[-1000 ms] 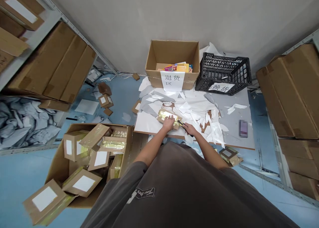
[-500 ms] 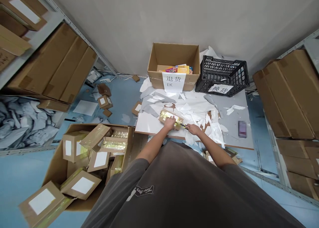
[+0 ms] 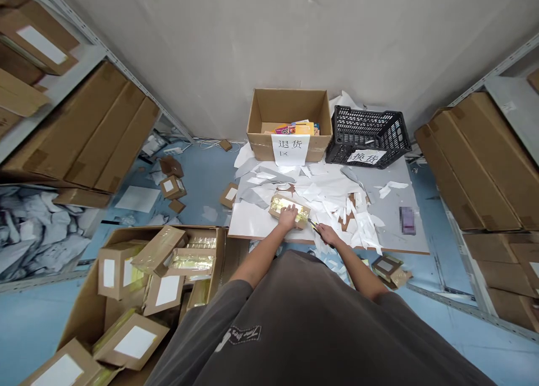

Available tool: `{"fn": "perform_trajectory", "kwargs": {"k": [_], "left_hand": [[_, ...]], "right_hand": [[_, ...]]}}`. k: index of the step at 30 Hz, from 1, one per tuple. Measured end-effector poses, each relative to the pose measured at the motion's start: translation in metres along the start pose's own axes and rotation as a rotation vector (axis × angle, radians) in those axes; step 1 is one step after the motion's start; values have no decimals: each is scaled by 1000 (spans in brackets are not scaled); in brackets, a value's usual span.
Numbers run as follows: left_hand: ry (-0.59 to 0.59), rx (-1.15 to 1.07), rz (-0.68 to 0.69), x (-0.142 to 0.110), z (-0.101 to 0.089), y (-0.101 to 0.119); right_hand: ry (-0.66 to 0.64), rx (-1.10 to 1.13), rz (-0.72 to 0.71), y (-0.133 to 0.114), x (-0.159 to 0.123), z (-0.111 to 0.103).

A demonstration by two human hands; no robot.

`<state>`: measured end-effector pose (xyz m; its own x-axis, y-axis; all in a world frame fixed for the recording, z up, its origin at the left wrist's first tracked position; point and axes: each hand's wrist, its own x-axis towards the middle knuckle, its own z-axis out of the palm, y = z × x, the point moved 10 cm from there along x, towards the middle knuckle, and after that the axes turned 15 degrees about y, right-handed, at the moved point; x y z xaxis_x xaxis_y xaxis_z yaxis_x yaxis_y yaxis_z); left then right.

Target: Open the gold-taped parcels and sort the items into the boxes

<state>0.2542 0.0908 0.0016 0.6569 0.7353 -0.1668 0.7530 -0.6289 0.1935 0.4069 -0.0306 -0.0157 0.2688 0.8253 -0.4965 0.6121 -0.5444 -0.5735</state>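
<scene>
A small cardboard box (image 3: 277,202) wrapped in yellowish clear tape lies on the worktable (image 3: 248,220), near its front edge. My left hand (image 3: 288,216) holds the box down from above, fingers spread over its taped top. Closed around a dark-handled utility knife (image 3: 312,223) is my right hand (image 3: 327,234), just right of the box. The knife points at the box's right end, and I cannot tell whether its tip touches the cardboard. Torn white paper (image 3: 337,198) covers much of the tabletop behind and beside the box.
An open carton (image 3: 259,140) with colourful packets stands at the table's back, beside a black plastic crate (image 3: 337,154). A blurred purple item (image 3: 407,220) lies at right. A large box (image 3: 80,313) of taped parcels stands at lower left. Shelves with cartons (image 3: 96,122) flank both sides.
My right hand and the knife have drawn slightly back from the box's end. The left hand stays on the box. My view has shifted a little.
</scene>
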Motion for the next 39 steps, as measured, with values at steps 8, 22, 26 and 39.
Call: {"fn": "perform_trajectory", "kwargs": {"k": [8, 22, 26, 39], "left_hand": [[-35, 4, 4, -4, -9, 5], [-18, -64, -182, 30, 2, -35], [37, -61, -128, 34, 2, -34], [221, -86, -8, 1, -6, -28]], "right_hand": [[19, 29, 9, -2, -14, 15], [195, 44, 99, 9, -33, -12], [231, -115, -33, -10, -26, -12], [223, -463, -107, -25, -16, -11]]}}
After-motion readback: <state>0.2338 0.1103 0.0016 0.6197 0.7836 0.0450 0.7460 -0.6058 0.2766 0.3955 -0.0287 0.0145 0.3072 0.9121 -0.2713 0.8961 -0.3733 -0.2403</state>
